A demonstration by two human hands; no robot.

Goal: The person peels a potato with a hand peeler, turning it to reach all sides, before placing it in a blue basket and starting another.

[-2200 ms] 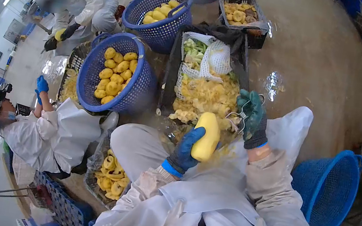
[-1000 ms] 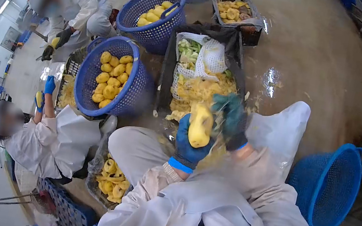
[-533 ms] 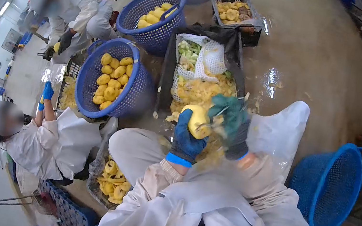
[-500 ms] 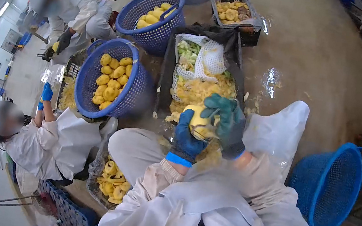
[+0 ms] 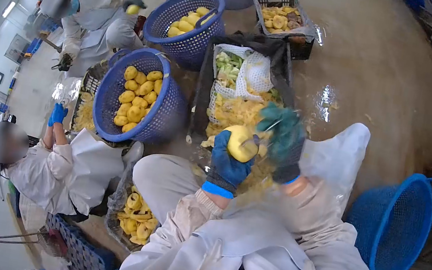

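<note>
My left hand [image 5: 229,163], in a blue glove, wraps around a round yellow fruit or vegetable [image 5: 242,143] with a smooth, peeled-looking surface. Just right of it is my right hand [image 5: 283,138], in a green and dark glove, blurred by motion with its fingers curled. Something small and thin shows by its fingers, too smeared to name. Beneath both hands, a black-lined crate [image 5: 199,97] contains yellow peelings [image 5: 238,108], green scraps [image 5: 228,68] and a white foam net [image 5: 254,75].
Purple baskets [image 5: 168,92] of yellow produce [image 5: 139,95] stand ahead and left. A blue basket [image 5: 387,229] is at my right. Peelings fill a lined crate [image 5: 114,221] by my left knee. Two co-workers [image 5: 57,165] sit at left. The floor [image 5: 378,65] is wet.
My right hand has moved off the yellow piece, slightly right. The piece has turned in my left hand, showing more of its smooth side. The far co-worker's gloved hand has risen with a yellow piece.
</note>
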